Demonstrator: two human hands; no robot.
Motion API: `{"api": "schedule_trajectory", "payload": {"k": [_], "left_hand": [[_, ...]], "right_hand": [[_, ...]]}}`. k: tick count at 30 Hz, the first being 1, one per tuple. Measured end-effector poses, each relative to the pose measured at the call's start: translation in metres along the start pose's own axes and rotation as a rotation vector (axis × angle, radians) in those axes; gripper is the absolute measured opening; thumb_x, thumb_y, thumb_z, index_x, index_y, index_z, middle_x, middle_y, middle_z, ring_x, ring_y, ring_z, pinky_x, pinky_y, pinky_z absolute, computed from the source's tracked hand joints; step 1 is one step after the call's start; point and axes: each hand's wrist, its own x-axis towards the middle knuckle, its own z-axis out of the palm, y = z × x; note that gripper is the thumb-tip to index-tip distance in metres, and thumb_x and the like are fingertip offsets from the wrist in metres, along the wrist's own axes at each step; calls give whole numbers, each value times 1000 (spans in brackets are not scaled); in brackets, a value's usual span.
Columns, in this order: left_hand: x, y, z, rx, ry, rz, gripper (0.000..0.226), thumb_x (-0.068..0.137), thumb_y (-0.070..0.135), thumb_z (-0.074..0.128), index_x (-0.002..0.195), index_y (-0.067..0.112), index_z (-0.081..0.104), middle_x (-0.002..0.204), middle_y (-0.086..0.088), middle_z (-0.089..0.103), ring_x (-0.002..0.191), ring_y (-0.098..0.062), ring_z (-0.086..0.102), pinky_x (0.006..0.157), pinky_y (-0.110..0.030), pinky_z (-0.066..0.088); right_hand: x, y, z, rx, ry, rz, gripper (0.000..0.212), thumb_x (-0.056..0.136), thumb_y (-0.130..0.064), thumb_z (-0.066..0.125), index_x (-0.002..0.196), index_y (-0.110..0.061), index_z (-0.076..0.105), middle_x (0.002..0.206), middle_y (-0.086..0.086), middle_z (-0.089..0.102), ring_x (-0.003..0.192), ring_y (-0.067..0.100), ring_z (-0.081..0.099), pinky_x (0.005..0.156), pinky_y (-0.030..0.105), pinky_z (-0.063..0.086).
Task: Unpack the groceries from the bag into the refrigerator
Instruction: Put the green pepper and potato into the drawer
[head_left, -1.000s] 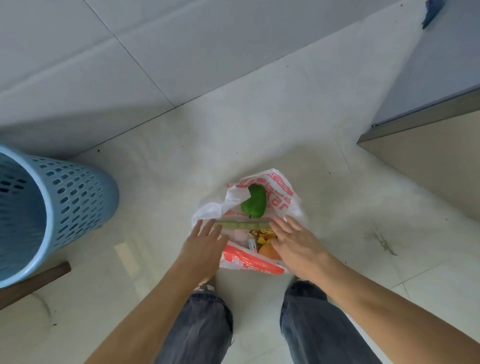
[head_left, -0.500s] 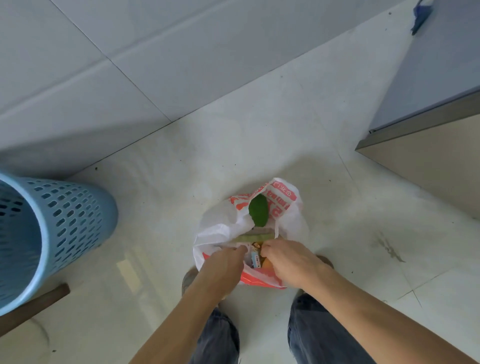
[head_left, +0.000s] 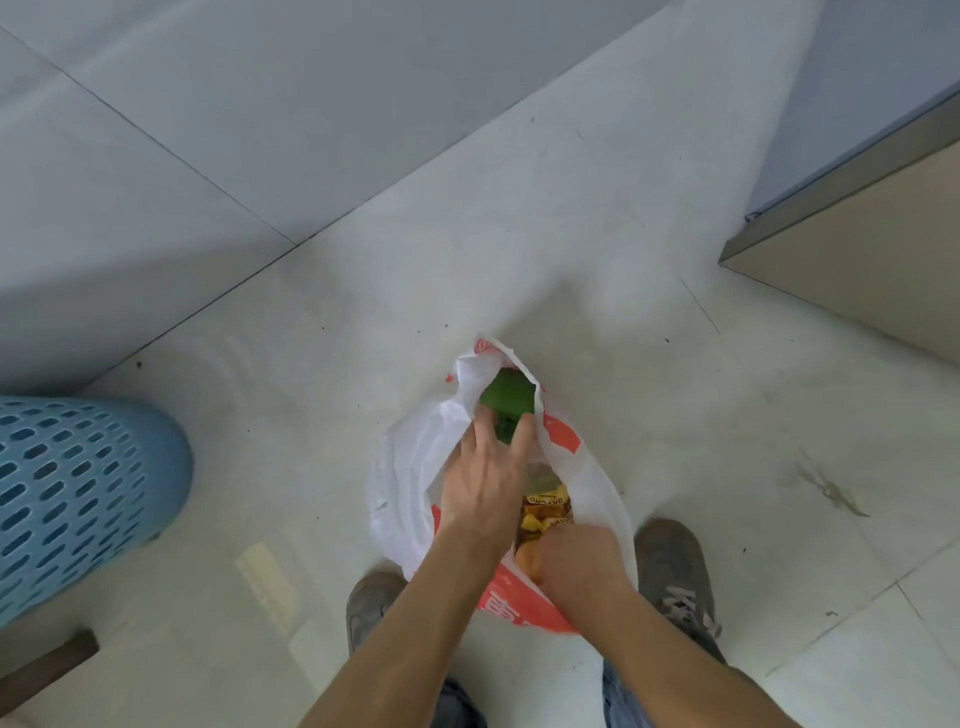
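Note:
A white and red plastic bag (head_left: 410, 467) stands open on the floor between my feet. Inside it, a green pepper (head_left: 506, 397) lies at the far end, a yellow snack packet (head_left: 545, 514) in the middle and an orange item (head_left: 524, 558) at the near end. My left hand (head_left: 488, 473) reaches into the bag, with its fingers closed around the near end of the green pepper. My right hand (head_left: 576, 558) is a fist on the bag's near rim, holding it open.
A blue perforated basket (head_left: 78, 493) stands at the left. A grey-blue panel (head_left: 857, 78) with a beige surface (head_left: 857, 270) below it fills the upper right. My shoes (head_left: 670, 566) flank the bag. A dark wooden bar (head_left: 41, 670) lies at the bottom left.
My left hand has moved from the bag's near rim deep into the bag, onto the green pepper. My right hand has stayed at the near rim. The bag's mouth is pulled wider.

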Motion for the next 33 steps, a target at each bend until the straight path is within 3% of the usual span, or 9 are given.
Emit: {"api": "schedule_trajectory", "payload": {"k": [3,6,9,11,14,20,26,31,33], "left_hand": [[21,11,-7,12,57,-29,54,72,9,76,116,18,45,143,-22,36,87,-28,64,67,-32,60],[41,12,-10,-42,80,5,47,84,13,70,123,8,44,142,-17,40,113,-32,56,85,-36,55],[51,12,-19,9,101,29,53,86,22,71,122,9,36,119,-9,52,100,-22,59,82,-27,52],[49,15,-31,0,89,13,59,84,31,70,129,10,37,120,-8,51,99,-23,59,79,-28,52],[29,18,-50,-94,42,-18,81,79,44,70,141,14,29,127,-9,49,108,-27,58,82,-33,57],[-37,34,-128,-199,-52,-163,88,76,71,59,142,22,28,116,-7,50,102,-29,58,77,-34,53],[-112,51,-265,-350,-92,-260,68,72,67,59,130,34,41,104,-4,49,98,-27,55,82,-39,53],[-158,69,-393,-666,-97,-205,59,73,46,77,126,42,52,110,-3,49,100,-20,53,69,-19,43],[-177,78,-443,-736,-69,-134,63,73,38,80,129,45,51,114,1,49,104,-19,53,74,-18,43]], "right_hand": [[-2,4,-3,93,50,-4,33,103,-20,35,99,-9,65,105,9,72,97,25,68,77,34,48],[-13,15,-19,312,160,11,27,101,-37,39,89,-18,54,101,6,71,90,21,65,72,27,40],[-24,29,-33,520,235,4,40,89,-54,56,108,-19,55,98,0,70,89,18,66,73,27,46],[-31,39,-39,539,260,30,55,80,-59,66,116,-19,52,103,-2,69,94,17,66,75,27,47],[-49,49,-49,540,289,94,63,71,-66,70,112,-22,52,102,-4,68,89,15,66,70,25,46],[-125,48,-88,668,316,159,64,69,-62,75,113,-23,49,103,-5,66,87,17,62,72,30,48],[-244,25,-142,993,402,249,71,64,-79,60,108,-24,52,94,-6,67,84,15,66,79,39,56],[-352,0,-206,1308,481,298,62,77,-72,59,117,-25,49,106,-6,64,93,14,64,82,36,57],[-396,-8,-235,1424,573,268,61,77,-65,66,122,-30,44,109,-8,61,95,13,64,81,37,60]]}}
